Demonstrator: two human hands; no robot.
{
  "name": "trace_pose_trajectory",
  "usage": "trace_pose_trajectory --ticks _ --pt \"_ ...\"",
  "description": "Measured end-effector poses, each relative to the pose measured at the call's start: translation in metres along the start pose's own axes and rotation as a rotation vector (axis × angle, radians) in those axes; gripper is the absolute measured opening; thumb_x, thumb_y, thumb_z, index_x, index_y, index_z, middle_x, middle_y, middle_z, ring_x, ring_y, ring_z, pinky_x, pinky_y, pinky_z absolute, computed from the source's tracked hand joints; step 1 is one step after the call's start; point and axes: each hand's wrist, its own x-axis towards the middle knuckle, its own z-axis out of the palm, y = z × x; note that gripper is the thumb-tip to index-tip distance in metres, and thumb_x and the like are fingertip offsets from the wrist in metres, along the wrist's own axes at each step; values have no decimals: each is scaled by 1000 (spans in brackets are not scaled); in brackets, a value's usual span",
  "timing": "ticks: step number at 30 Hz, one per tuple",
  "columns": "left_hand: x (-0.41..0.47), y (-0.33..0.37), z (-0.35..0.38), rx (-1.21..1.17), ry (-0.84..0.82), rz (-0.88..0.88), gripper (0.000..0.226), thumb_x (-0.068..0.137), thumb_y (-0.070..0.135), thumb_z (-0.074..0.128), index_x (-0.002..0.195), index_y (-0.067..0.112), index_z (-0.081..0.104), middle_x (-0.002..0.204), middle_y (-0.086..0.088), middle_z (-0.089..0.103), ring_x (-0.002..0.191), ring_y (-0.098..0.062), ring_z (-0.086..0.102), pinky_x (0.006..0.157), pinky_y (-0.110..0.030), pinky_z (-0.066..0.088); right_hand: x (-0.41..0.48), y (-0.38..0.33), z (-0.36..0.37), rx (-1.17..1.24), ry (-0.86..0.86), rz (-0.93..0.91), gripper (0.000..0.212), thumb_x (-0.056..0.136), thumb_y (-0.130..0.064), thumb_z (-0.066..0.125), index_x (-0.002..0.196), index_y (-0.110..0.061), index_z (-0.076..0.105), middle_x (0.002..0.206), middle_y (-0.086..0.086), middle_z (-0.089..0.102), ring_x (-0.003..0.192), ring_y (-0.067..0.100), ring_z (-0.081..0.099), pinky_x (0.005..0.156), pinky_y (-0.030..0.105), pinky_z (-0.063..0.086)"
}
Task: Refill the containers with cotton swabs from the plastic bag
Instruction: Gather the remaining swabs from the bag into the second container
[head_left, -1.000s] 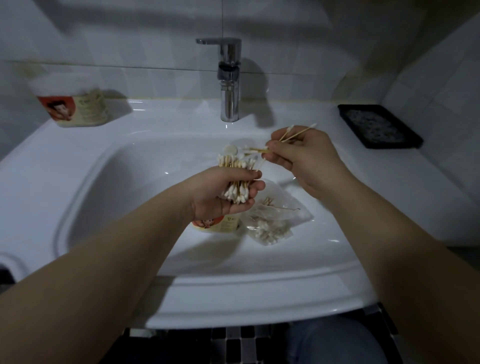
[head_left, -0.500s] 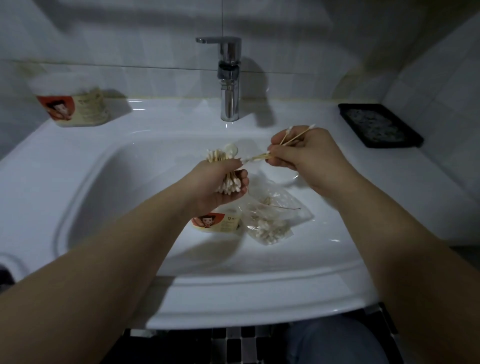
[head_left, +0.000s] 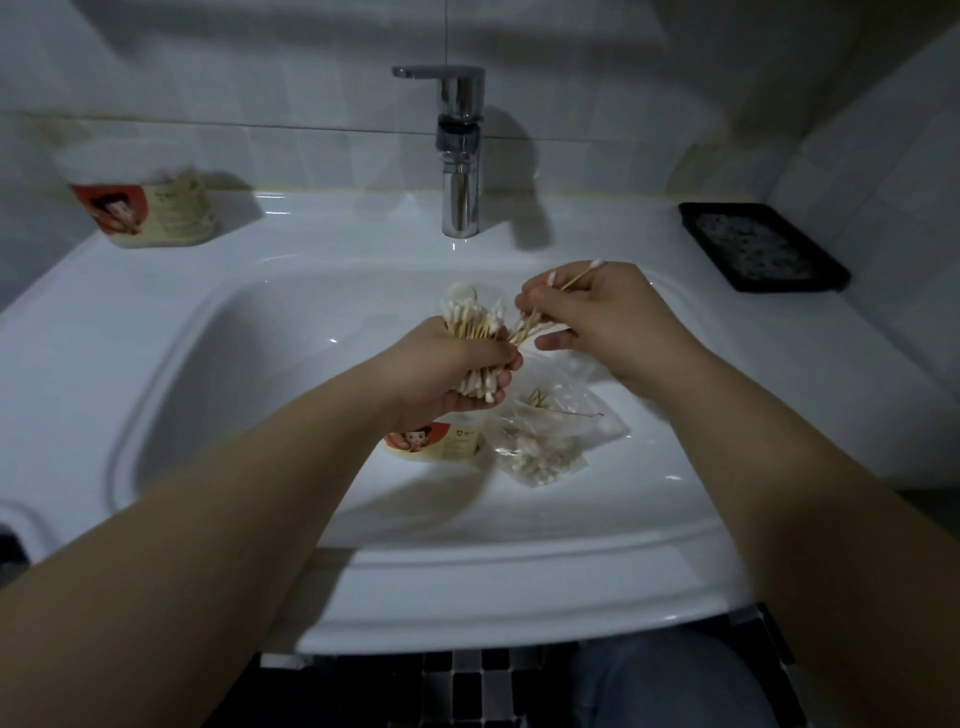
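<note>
Left hand gripping upright swab bundle, right hand pinching loose swabs slanting up-right

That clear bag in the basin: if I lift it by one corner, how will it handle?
Probably floppy: the plastic bag lies crumpled in the sink. Likely light, since only loose cotton swabs show inside. Whether its mouth is sealed I cannot tell, so swabs may spill when tilted.

Container label print blurred; nothing legible
</note>
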Motion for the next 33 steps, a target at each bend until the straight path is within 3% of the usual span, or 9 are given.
trace_pose_trajectory --ticks 3,7,11,14,18,22,26,30,33 --pt "0 0 -1 20 55 7 9 91 -2 67 92 6 65 73 -8 66 64 -18 63 69 -32 58 4 -1 -4 77 101 -16 9 97 -10 66 93 -12 74 100 11 78 97 21 74 75 35 62" --pt "0 0 -2 12 85 5 5 94 6 69 98 6 65 71 -8 63 62 -18 63 68 -32 59 7 -1 -8 179 179 -26 8 100 -12 65 98 -6 71 89 9 78 79 19 75 68 29 59" --pt "3 -2 -4 -1 125 29 9 96 16 70 96 10 63 75 -5 66 66 -17 67 73 -34 61 0 -2 -4 88 114 22 7 99 -7 64 102 -2 68 82 13 75 70 22 73 66 32 62" --pt "6 -3 -5 1 123 66 9 97 22 69 101 14 66 85 -2 71 78 -15 70 82 -37 60 -6 -1 2 -31 -10 54 31 96 -3 67 126 0 62 87 20 75 68 22 70 66 33 61" --pt "5 -4 -6 -9 94 58 17 92 31 74 96 16 69 83 -3 67 76 -15 64 75 -32 57 -9 4 6 -376 -178 -11 74 91 -15 75 156 -17 39 80 3 79 64 18 70 68 33 61" --pt "4 -6 -6 79 16 21 20 91 35 75 97 16 73 85 -5 67 81 -16 63 79 -31 53 -13 2 9 -506 -241 -79 88 91 -19 76 162 -27 23 79 -7 78 64 11 71 62 13 48" --pt "6 -6 -4 -4 98 51 14 92 23 73 100 12 70 85 -6 71 79 -20 68 77 -34 56 -14 1 12 -539 -250 -83 96 88 -19 80 162 -34 21 76 -8 77 66 8 71 70 18 50" --pt "10 -5 -7 -120 183 88 16 93 25 72 102 12 72 91 -3 75 81 -17 70 79 -35 58 -15 2 8 -583 -280 -27 89 87 -17 80 159 -35 30 78 -8 78 66 10 72 65 19 54" --pt "12 -3 -12 -183 201 112 13 96 21 68 106 12 69 88 -2 73 78 -15 66 78 -37 56 -11 4 4 -519 -194 -10 59 89 -14 78 142 -26 57 76 -1 78 68 18 75 79 38 63"
